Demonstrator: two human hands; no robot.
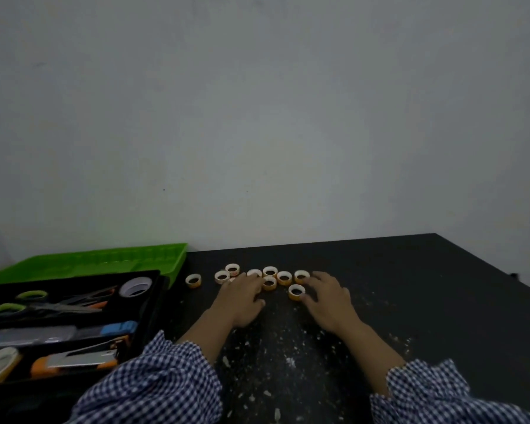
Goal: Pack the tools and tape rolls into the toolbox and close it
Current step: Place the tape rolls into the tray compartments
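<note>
here left hand and right hand rest among tape rolls

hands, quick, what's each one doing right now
Left hand: open, fingers resting on the tape rolls.
Right hand: open, fingertips touching tape rolls.

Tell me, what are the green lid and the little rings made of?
Lid: probably plastic. It is bright green and smooth, with a slight shine and moulded ribs.
Rings: likely tape wound on pale card or plastic cores. They have orange sides and whitish rims, but they are too small to be sure.
</note>
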